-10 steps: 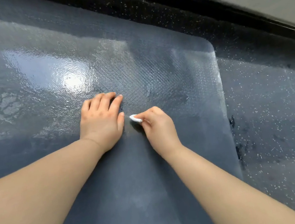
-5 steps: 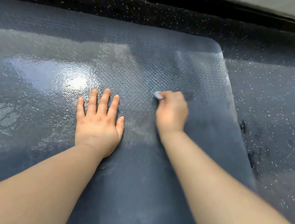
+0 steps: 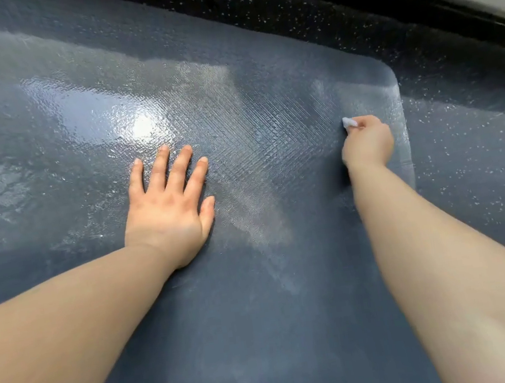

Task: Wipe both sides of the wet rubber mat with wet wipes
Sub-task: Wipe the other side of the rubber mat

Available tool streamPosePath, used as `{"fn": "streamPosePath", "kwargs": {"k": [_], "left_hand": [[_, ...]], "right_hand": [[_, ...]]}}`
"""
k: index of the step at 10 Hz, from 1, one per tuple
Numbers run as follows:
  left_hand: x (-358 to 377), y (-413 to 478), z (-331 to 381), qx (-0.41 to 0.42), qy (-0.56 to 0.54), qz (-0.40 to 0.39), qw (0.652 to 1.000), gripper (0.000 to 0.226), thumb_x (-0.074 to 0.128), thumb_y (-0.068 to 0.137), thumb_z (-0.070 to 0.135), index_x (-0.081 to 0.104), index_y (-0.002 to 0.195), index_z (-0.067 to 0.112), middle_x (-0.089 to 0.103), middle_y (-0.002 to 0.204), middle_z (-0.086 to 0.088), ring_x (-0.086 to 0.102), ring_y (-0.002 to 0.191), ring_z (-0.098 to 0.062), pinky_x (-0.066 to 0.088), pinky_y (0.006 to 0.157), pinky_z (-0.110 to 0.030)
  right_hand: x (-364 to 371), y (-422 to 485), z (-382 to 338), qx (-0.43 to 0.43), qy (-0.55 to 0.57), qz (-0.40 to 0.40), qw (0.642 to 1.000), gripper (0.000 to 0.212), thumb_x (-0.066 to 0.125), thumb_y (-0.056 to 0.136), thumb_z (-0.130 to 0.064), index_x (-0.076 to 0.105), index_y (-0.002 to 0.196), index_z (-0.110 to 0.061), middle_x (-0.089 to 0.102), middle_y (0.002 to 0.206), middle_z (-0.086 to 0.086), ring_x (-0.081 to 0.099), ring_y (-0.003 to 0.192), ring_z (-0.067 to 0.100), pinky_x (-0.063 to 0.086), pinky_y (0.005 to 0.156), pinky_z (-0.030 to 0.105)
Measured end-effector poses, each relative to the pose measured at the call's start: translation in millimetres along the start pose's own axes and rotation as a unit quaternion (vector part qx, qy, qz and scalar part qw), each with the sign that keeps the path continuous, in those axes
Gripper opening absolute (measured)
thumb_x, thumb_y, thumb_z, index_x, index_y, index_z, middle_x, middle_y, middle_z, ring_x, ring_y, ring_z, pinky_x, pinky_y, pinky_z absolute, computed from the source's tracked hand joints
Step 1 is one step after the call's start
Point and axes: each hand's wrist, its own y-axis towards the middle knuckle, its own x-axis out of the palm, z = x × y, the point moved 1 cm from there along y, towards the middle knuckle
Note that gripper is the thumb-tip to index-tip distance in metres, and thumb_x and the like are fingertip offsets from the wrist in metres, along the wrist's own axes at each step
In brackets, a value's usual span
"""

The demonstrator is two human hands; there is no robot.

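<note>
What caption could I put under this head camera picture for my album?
Left hand pressed flat on the wet rubber mat, right hand holding a wet wipe near its far corner.

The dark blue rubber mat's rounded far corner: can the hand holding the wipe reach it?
Probably yes: the right hand, pinching a small white wipe, is near that corner, only bare dark blue rubber mat between.

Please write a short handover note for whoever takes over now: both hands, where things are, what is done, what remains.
Left hand: open, pressed flat on the rubber mat.
Right hand: pinches the wet wipe against the mat near its far right corner.
Mat lies flat on the speckled floor.
Done: seemingly part of the top face.
Left: the glossy wet patch, then the underside.
</note>
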Motion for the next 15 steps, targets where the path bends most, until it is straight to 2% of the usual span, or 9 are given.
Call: {"fn": "streamPosePath", "kwargs": {"k": [1,3,6,8,10,11,12,13,15], "left_hand": [[0,1,1,-0.001,0.016,-0.007,1.0,0.068,0.004,0.088,0.051,0.006,0.151,0.028,0.004,0.159,0.002,-0.002,0.145,-0.025,-0.006,0.113,-0.05],[-5,0,2,0.0,-0.017,-0.002,1.0,0.059,0.02,0.094,0.045,0.026,0.149,0.023,0.02,0.157,-0.003,0.011,0.145,-0.028,0.0,0.114,-0.05],[-7,0,1,0.007,-0.024,-0.001,1.0,0.067,0.016,0.088,0.047,0.04,0.143,0.018,0.035,0.151,-0.008,0.025,0.141,-0.033,0.012,0.113,-0.055],[-10,0,3,0.013,-0.041,0.001,0.999,0.064,0.023,0.088,0.045,0.046,0.139,0.014,0.041,0.146,-0.011,0.032,0.137,-0.036,0.018,0.11,-0.059],[-15,-1,4,0.017,-0.054,0.006,0.998,0.062,0.028,0.087,0.042,0.052,0.135,0.011,0.046,0.142,-0.015,0.038,0.133,-0.039,0.024,0.107,-0.061],[-15,-1,2,0.018,-0.052,0.004,0.998,0.061,0.03,0.087,0.042,0.053,0.134,0.011,0.047,0.141,-0.015,0.039,0.133,-0.038,0.026,0.106,-0.062],[-16,-1,2,0.019,-0.052,0.002,0.998,0.061,0.03,0.087,0.042,0.053,0.134,0.011,0.047,0.141,-0.014,0.039,0.133,-0.038,0.027,0.106,-0.061],[-16,0,2,0.017,-0.05,0.001,0.999,0.06,0.031,0.087,0.041,0.053,0.134,0.012,0.048,0.141,-0.014,0.04,0.132,-0.038,0.028,0.106,-0.061],[-15,0,2,0.02,-0.047,-0.006,0.999,0.06,0.031,0.087,0.042,0.053,0.134,0.012,0.047,0.141,-0.013,0.04,0.132,-0.038,0.028,0.106,-0.061]], "right_hand": [[24,-37,-21,-0.079,-0.034,0.003,0.996,0.024,0.05,0.092,-0.017,0.07,0.104,-0.019,0.057,0.112,0.012,0.054,0.102,0.03,0.031,0.079,0.025],[48,-128,-50,-0.302,0.063,-0.191,0.932,0.019,0.062,0.084,-0.006,0.073,0.097,-0.014,0.064,0.095,0.008,0.061,0.088,0.021,0.039,0.082,0.02],[6,46,-17,-0.029,0.023,-0.007,0.999,0.025,0.049,0.095,-0.027,0.067,0.109,-0.018,0.061,0.113,0.006,0.057,0.098,0.018,0.04,0.091,0.022],[46,-22,-58,-0.151,-0.03,-0.037,0.987,0.025,0.051,0.092,-0.017,0.07,0.107,-0.023,0.059,0.112,0.009,0.056,0.102,0.027,0.033,0.082,0.025],[58,-84,-80,-0.329,0.056,-0.233,0.913,0.016,0.064,0.086,-0.013,0.074,0.098,-0.016,0.066,0.096,0.006,0.061,0.09,0.018,0.041,0.082,0.021],[38,-26,-78,-0.271,0.092,-0.124,0.95,0.018,0.062,0.087,-0.023,0.074,0.099,-0.016,0.071,0.096,0.003,0.06,0.086,0.009,0.038,0.076,0.014],[21,47,-59,-0.123,0.052,-0.018,0.991,0.03,0.055,0.092,-0.026,0.063,0.118,-0.015,0.062,0.12,0.005,0.054,0.112,0.017,0.034,0.094,0.019],[28,76,-51,-0.018,-0.006,-0.02,1.0,0.021,0.048,0.096,-0.026,0.066,0.101,-0.014,0.06,0.11,0.011,0.054,0.103,0.029,0.039,0.088,0.03],[72,-18,-101,-0.209,-0.022,-0.089,0.974,0.023,0.052,0.093,-0.024,0.072,0.1,-0.015,0.065,0.106,0.01,0.057,0.097,0.025,0.026,0.066,0.022]]}}
